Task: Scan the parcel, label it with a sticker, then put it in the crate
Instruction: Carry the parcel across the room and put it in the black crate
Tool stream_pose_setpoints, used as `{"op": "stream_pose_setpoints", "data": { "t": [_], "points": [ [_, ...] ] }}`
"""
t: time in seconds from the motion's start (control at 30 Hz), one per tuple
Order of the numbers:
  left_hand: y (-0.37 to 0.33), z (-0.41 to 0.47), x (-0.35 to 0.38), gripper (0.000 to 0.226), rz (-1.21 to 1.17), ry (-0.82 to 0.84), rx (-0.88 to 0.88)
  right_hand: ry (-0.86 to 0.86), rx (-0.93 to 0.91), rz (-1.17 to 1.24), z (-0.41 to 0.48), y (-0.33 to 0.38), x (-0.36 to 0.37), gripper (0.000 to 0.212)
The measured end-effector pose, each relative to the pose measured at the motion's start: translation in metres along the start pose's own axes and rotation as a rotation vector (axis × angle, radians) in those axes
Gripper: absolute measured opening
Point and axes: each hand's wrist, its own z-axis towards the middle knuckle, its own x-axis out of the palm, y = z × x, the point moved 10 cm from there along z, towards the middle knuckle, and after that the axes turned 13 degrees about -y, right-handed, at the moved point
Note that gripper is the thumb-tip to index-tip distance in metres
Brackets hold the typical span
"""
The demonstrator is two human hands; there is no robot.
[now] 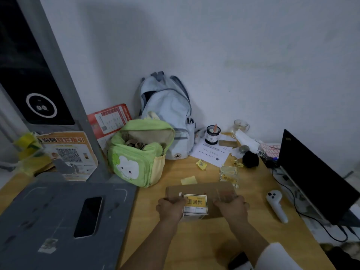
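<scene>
**Both hands on the labelled parcel**

Two bare forearms reach to a brown cardboard parcel (200, 199) lying on the wooden surface (194, 240). Left hand (171, 208) and right hand (231, 209) rest on its near edge, fingers curled over it, flanking a yellow-and-white sticker (195, 204). Loose stickers (228, 174) lie just beyond; a white handheld scanner (276, 204) lies to the right.

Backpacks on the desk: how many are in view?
2. A green backpack stands open at the back of the desk, and a pale blue backpack leans on the wall behind it, partly hidden. No others show.
</scene>
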Motion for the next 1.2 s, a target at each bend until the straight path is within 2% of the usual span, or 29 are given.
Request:
{"op": "stream_pose_setpoints", "data": {
  "t": [0.13, 0.27, 0.37, 0.47, 0.57, 0.67, 0.83, 1.0, 1.13, 1.2],
  "points": [
    [-0.051, -0.022, 0.025, 0.061, -0.025, 0.125, 0.071, -0.061, 0.014, 0.130, 0.006, 0.019, -0.046, 0.080],
    [-0.103, -0.024, 0.079, 0.085, -0.038, 0.251, 0.196, -0.206, -0.026, 0.226, 0.008, 0.047, -0.116, 0.061],
    [-0.174, -0.090, 0.071, 0.067, -0.074, 0.356, 0.318, -0.325, -0.014, 0.330, -0.001, 0.072, -0.177, 0.068],
    [-0.233, -0.133, 0.070, 0.054, -0.127, 0.437, 0.420, -0.435, -0.085, 0.375, -0.012, 0.103, -0.238, 0.068],
    [-0.275, -0.164, 0.071, 0.061, -0.141, 0.502, 0.506, -0.542, -0.108, 0.423, -0.036, 0.121, -0.294, 0.066],
    [-0.299, -0.202, 0.078, 0.065, -0.117, 0.592, 0.583, -0.638, -0.087, 0.505, -0.063, 0.114, -0.343, 0.050],
    [-0.303, -0.271, 0.092, 0.075, -0.075, 0.767, 0.668, -0.752, -0.061, 0.633, -0.114, 0.073, -0.402, 0.039],
    [-0.265, -0.342, 0.102, 0.078, 0.014, 0.960, 0.659, -0.867, 0.049, 0.638, -0.165, 0.005, -0.447, 0.018],
    [-0.225, -0.398, 0.109, 0.077, 0.059, 1.112, 0.643, -0.980, 0.124, 0.632, -0.211, -0.043, -0.478, 0.020],
    [-0.204, -0.428, 0.116, 0.083, 0.087, 1.194, 0.629, -1.046, 0.156, 0.613, -0.237, -0.064, -0.494, 0.021]
  ]
}}
